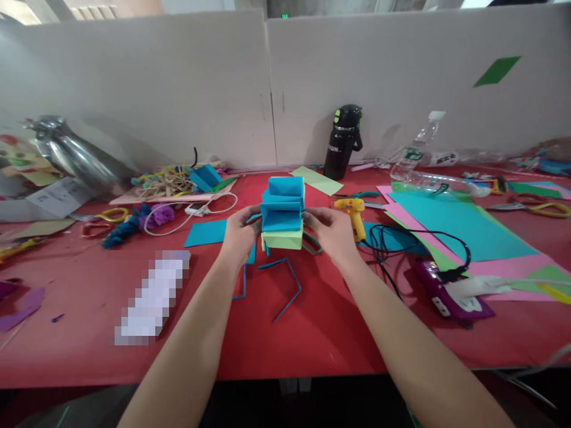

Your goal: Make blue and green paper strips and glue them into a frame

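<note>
A folded blue paper piece (pixel 282 205) with stepped pleats sits on a pale green paper box (pixel 284 240), near the middle of the view. My left hand (pixel 241 232) grips it at the left side, its fingers closed on the edge. On the right side my right hand (pixel 328 230) pinches the opposite edge. Bent thin blue strips (pixel 293 274) lie on the red table below the paper model. Behind my left hand is a flat blue sheet (pixel 205 232). A yellow glue gun (pixel 354 219) stands just beyond my right hand.
Colored sheets (pixel 464 223), a purple power strip (pixel 450 294) and black cable (pixel 383 241) occupy the right. A black bottle (pixel 341 145) stands by the white partition (pixel 187 77). At left are a metal jug (pixel 80 151), scissors (pixel 111 215) and a blurred white object (pixel 154 297).
</note>
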Available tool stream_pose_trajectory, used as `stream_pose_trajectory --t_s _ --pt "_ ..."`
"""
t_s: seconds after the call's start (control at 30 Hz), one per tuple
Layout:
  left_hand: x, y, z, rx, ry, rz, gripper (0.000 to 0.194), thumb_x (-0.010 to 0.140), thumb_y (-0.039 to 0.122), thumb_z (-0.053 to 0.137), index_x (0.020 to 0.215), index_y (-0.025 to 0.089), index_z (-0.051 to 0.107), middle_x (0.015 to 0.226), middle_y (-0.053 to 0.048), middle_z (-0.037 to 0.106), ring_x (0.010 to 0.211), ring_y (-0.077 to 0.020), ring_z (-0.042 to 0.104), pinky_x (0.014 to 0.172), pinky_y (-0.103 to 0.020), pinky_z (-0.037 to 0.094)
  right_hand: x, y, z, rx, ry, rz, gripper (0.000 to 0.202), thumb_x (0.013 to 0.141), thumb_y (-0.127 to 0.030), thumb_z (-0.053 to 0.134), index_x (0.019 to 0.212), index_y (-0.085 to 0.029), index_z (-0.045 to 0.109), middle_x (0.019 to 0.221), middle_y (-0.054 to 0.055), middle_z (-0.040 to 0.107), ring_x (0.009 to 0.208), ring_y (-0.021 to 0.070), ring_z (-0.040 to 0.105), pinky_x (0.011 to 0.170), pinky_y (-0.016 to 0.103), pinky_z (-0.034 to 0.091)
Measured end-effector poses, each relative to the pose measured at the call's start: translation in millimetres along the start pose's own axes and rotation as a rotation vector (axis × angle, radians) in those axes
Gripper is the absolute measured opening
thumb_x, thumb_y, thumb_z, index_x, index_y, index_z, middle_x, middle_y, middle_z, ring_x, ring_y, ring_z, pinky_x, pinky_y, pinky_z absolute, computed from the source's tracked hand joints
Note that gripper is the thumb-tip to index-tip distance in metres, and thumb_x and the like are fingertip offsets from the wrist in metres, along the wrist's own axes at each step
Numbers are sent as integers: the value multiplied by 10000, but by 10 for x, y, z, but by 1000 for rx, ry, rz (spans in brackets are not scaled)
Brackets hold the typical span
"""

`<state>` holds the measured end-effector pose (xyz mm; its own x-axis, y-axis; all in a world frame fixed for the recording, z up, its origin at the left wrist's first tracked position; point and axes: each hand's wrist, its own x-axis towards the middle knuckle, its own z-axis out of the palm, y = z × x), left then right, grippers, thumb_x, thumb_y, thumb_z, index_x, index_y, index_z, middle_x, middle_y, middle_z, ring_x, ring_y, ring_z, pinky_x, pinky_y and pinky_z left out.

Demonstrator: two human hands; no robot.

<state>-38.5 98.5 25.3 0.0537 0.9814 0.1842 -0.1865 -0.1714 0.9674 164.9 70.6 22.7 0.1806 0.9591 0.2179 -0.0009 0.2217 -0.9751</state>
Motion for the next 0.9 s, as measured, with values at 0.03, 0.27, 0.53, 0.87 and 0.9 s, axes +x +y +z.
stream_pose_trajectory --t_s 0.03,0.27,0.53,0.87,0.9 --pt "-8 12 1 20 -10 8 366 680 309 865 1010 180 776 898 -60 790 853 -266 758 786 -391 612 2 2 0 -4 1 2 335 767 -455 781 925 -159 785 870 101 799 833 261 745 788 398 593" --pt "-35 91 20 188 -15 84 318 710 374 847 952 179 781 849 -47 769 854 -245 734 783 -367 602 39 12 -15 -28 -2 31 379 790 -529 708 830 -152 720 714 59 733 681 214 675 630 315 517" --pt "-17 64 22 295 -10 202 165 749 288 773 882 190 764 836 -36 744 822 -206 708 781 -336 571 63 52 -17 -5 -33 -10 359 810 -543 683 838 -188 646 755 24 698 710 180 639 664 295 502" --pt "-82 101 57 387 -69 392 155 842 290 742 982 242 787 1093 -67 711 973 -204 683 849 -333 573 111 127 -61 151 -55 -33 225 728 -403 733 834 -209 694 830 23 765 759 209 688 711 338 550" --pt "-85 107 56 384 -82 401 171 842 292 749 1001 250 791 1115 -68 704 972 -198 678 852 -332 573 115 140 -65 170 -51 -18 203 707 -383 745 803 -213 690 798 15 759 735 208 688 698 340 552"
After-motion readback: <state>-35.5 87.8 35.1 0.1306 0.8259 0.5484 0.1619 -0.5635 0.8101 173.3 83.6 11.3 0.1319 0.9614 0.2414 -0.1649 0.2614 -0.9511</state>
